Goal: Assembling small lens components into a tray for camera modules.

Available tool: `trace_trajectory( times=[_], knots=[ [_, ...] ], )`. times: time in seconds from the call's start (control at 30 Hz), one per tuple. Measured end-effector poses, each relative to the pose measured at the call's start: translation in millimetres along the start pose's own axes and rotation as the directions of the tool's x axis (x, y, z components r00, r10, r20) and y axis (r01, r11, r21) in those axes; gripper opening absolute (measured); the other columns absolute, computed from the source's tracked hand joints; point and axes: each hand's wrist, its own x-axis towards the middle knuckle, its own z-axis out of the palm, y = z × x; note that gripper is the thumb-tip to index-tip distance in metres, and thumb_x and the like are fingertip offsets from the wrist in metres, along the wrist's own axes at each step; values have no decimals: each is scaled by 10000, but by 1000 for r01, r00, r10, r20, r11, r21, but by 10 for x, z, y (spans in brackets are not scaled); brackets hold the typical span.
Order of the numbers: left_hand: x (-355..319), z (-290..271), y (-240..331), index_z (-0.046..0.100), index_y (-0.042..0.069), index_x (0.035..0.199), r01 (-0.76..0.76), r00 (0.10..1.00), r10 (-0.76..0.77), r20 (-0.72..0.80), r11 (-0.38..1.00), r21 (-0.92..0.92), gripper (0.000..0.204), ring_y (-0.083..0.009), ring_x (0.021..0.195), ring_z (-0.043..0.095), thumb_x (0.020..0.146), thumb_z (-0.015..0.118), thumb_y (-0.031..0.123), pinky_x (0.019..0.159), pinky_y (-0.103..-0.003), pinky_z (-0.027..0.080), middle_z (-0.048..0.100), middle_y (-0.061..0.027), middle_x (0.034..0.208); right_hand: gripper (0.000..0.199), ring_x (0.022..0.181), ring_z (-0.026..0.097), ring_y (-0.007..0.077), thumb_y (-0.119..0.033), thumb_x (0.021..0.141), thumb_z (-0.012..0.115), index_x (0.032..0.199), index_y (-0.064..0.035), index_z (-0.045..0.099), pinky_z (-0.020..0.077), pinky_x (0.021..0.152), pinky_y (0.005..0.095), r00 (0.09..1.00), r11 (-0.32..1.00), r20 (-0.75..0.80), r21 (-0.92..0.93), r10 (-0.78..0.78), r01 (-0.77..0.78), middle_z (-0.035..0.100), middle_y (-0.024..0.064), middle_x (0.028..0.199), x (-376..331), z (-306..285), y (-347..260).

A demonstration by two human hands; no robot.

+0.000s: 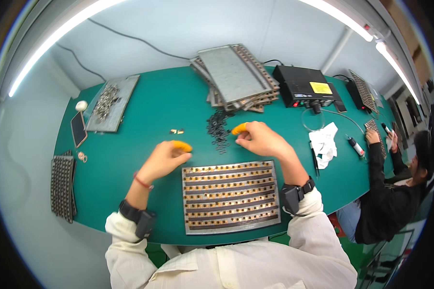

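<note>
From where I watch, my left hand [165,158] rests on the green tabletop [130,159], fingers curled together, orange-capped tip up. Below and between my hands lies the metal tray [230,197] of small parts. My right hand [258,138], fingers bunched, touches the pile of black rings [219,129].

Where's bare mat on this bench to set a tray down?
Widest free patch: green mat between the grey plate of loose parts, the stack of grey slotted trays and the left hand. Another lies left of that hand, toward the dark tray stack. Crowded: around the right hand, black ring pile, white cloth.
</note>
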Motion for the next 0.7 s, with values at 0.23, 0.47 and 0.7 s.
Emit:
trace_trajectory(
  times=[0.23, 0.47, 0.7],
  knots=[
    [356, 374, 188, 691, -64, 1042, -143, 988, 153, -26, 963, 228, 339, -186, 745, 690, 770, 791, 113, 708, -298, 560, 718, -141, 837, 247, 777, 706, 281, -102, 766, 751, 950, 60, 713, 548, 710, 363, 966, 987, 211, -91, 148, -132, 716, 188, 824, 6, 96, -205],
    [492, 638, 278, 675, -79, 891, -200, 957, 263, -125, 905, 376, 213, -254, 718, 692, 791, 758, 90, 673, -331, 556, 688, -171, 781, 260, 734, 698, 258, -76, 738, 779, 944, 63, 704, 540, 685, 341, 991, 991, 97, -106, 91, -81, 707, 171, 796, 13, 193, -155],
    [254, 400, 186, 694, -69, 919, -137, 974, 207, -98, 870, 474, 171, -271, 753, 698, 801, 717, 52, 682, -348, 556, 680, -172, 835, 216, 755, 689, 294, -70, 757, 763, 915, 60, 693, 534, 694, 372, 997, 996, 59, -70, 54, -49, 695, 177, 792, 44, 277, -209]
  ],
)
